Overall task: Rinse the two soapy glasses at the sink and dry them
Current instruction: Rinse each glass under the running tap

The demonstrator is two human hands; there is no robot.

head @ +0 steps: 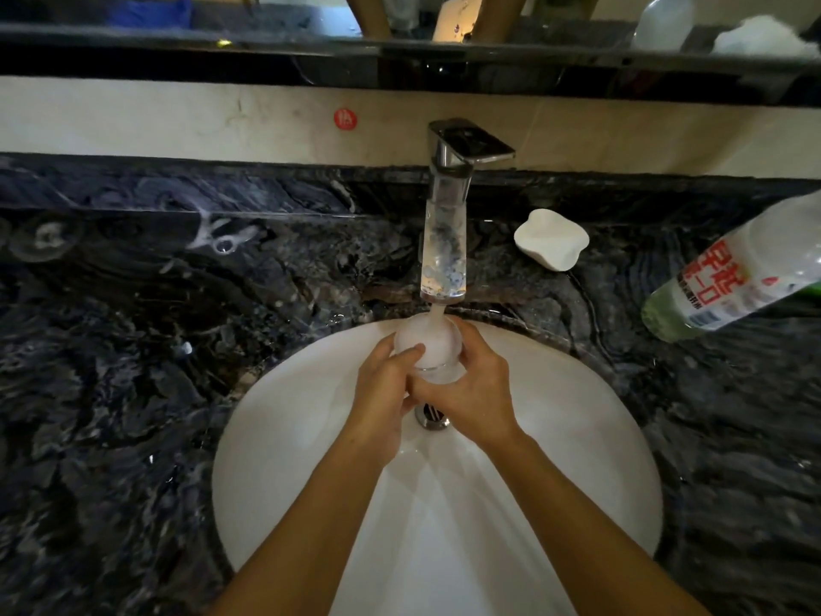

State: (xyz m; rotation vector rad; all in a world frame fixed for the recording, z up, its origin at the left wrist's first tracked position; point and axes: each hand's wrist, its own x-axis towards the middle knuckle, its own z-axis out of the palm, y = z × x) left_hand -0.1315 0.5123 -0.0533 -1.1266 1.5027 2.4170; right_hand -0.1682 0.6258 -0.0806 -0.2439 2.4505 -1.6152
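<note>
Well, we look down on a dark, veined marble worktop [133, 371] that spans the whole view, glossy and streaked with water, with a round white sink [275, 460] set into it. Behind it a pale wall strip bears a small red sticker [345, 119], and above that come a dark ledge and a mirror [266, 11]. A chrome tap [444, 242] with a clear spout rises at the sink's back rim, and water [436, 314] pours from it.

Under that stream we hold the glass [433, 349], full of white foam, over the back of the basin. Our left hand [382, 393] wraps its left side, thumb against the front. Our right hand [475, 389] curls round its right side, so both hands grasp it. They partly cover the drain [431, 417] below.

Right of the tap a white soap dish [551, 240] sits on the worktop. Further right a plastic bottle [737, 282] with a red-lettered label shows at the edge. At the far left something clear [42, 240] sits on the worktop, too dim to identify.
</note>
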